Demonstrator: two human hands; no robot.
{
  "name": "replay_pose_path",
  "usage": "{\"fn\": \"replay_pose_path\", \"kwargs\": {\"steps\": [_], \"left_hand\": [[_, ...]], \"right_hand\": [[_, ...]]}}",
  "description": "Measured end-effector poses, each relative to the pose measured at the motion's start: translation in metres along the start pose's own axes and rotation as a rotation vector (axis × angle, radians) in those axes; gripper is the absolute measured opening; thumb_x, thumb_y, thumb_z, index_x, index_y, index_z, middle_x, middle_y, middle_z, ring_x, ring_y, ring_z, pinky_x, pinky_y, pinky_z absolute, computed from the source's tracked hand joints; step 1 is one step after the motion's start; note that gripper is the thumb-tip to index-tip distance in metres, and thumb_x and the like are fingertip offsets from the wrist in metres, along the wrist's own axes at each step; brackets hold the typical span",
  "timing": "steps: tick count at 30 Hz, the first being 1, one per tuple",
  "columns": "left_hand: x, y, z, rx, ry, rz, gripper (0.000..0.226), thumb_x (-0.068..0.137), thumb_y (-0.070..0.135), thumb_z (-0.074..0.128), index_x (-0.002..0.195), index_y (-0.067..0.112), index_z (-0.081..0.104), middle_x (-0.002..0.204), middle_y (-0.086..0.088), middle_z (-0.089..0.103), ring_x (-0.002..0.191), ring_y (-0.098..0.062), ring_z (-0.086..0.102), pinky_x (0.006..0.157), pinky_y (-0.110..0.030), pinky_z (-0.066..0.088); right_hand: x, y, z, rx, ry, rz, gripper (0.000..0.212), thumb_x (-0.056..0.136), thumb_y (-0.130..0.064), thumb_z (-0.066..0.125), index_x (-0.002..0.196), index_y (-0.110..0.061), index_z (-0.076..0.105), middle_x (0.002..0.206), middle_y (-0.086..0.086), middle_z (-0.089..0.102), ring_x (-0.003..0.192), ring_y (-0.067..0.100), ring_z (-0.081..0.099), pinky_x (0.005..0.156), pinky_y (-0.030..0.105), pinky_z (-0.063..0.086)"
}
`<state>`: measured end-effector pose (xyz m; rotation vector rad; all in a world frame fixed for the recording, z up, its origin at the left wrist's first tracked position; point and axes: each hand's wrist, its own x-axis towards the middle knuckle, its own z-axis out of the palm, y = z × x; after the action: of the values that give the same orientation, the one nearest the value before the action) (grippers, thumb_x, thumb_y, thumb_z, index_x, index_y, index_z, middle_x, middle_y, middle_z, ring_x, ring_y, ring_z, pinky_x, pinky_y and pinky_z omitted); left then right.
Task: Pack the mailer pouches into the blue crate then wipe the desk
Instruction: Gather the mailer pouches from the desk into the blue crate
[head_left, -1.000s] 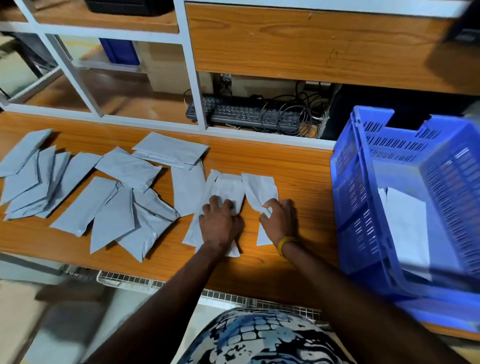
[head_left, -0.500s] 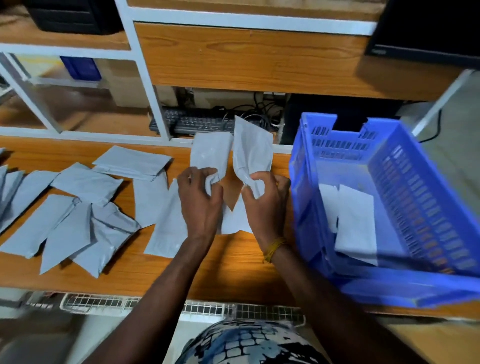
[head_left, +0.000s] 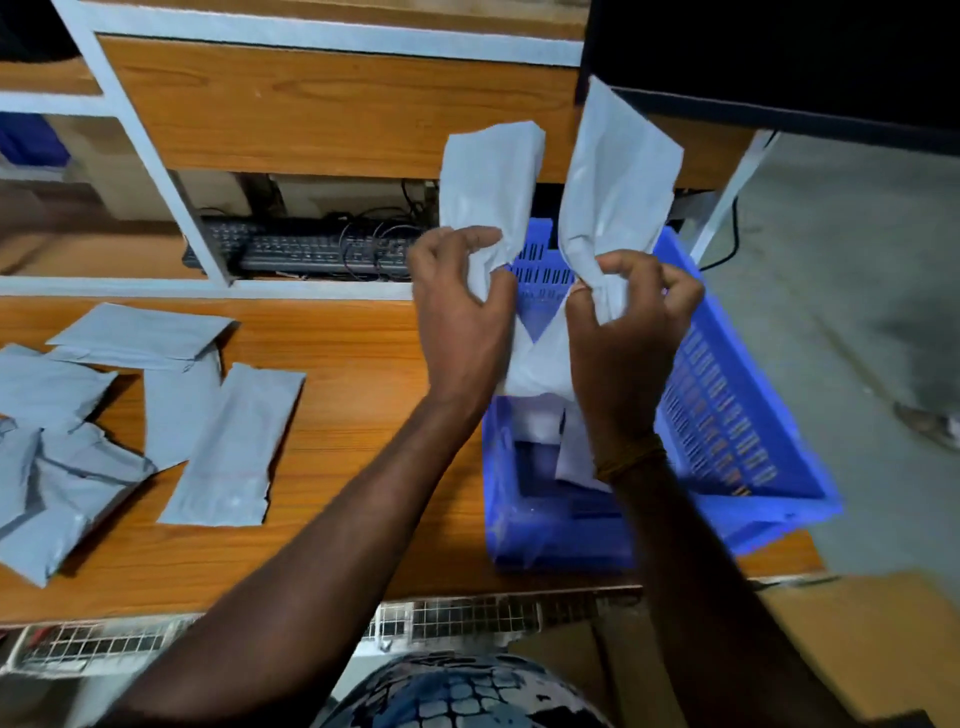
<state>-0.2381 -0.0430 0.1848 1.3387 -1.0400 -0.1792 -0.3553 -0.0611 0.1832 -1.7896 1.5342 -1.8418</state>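
My left hand (head_left: 457, 312) grips the lower end of a grey mailer pouch (head_left: 488, 176) that stands upright above the desk's right part. My right hand (head_left: 628, 332) pinches a second grey pouch (head_left: 618, 171), held upright over the blue crate (head_left: 737, 415). The crate sits at the right end of the wooden desk (head_left: 353, 415), and white pouches (head_left: 540, 374) lie inside it, partly hidden by my right wrist. Several more grey pouches lie on the desk at left, the nearest being a long one (head_left: 228, 447).
A black keyboard (head_left: 311, 249) with tangled cables sits on the shelf behind the desk. White shelf posts (head_left: 150, 161) rise at the back left. A dark monitor (head_left: 779, 57) hangs over the crate's far side. The floor drops away right of the desk.
Both hands lifted a pouch each off the desk and carried them right and up, so they now hang over the crate. One pouch stayed on the desk.
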Motion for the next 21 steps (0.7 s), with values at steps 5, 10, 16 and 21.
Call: {"fn": "replay_pose_path", "kwargs": {"steps": [5, 10, 16, 21], "left_hand": [[0.004, -0.005, 0.076, 0.160, -0.169, -0.096, 0.034, 0.077, 0.018, 0.059, 0.111, 0.023, 0.064, 0.127, -0.008, 0.046, 0.120, -0.024, 0.048, 0.096, -0.024, 0.037], [-0.009, -0.047, 0.133, 0.527, -0.426, -0.281, 0.037, 0.085, 0.021, 0.056, 0.122, 0.022, 0.058, 0.133, -0.013, 0.040, 0.118, -0.038, 0.048, 0.094, -0.041, 0.043], [-0.042, -0.108, 0.145, 0.821, -0.680, -0.435, 0.040, 0.094, 0.023, 0.049, 0.133, 0.013, 0.050, 0.147, -0.018, 0.026, 0.130, -0.042, 0.037, 0.106, -0.051, 0.037], [-0.041, -0.128, 0.147, 0.911, -0.844, -0.504, 0.051, 0.095, 0.032, 0.052, 0.142, 0.015, 0.043, 0.155, -0.018, 0.017, 0.136, -0.041, 0.035, 0.112, -0.047, 0.034]], "right_hand": [[0.036, 0.071, -0.005, -0.220, -0.079, 0.132, 0.029, 0.076, -0.024, 0.064, 0.104, -0.018, 0.068, 0.111, 0.015, 0.052, 0.106, 0.033, 0.053, 0.084, 0.029, 0.038], [0.046, 0.137, 0.004, -0.505, -0.363, 0.321, 0.033, 0.082, -0.032, 0.065, 0.111, -0.017, 0.063, 0.121, 0.019, 0.046, 0.112, 0.042, 0.050, 0.089, 0.045, 0.045], [0.022, 0.189, 0.022, -0.675, -0.701, 0.463, 0.038, 0.083, -0.035, 0.066, 0.115, -0.014, 0.060, 0.133, 0.021, 0.036, 0.121, 0.045, 0.045, 0.101, 0.047, 0.042], [0.009, 0.198, 0.026, -0.753, -0.895, 0.463, 0.045, 0.088, -0.034, 0.061, 0.129, -0.015, 0.053, 0.145, 0.019, 0.027, 0.128, 0.041, 0.037, 0.106, 0.046, 0.035]]}}
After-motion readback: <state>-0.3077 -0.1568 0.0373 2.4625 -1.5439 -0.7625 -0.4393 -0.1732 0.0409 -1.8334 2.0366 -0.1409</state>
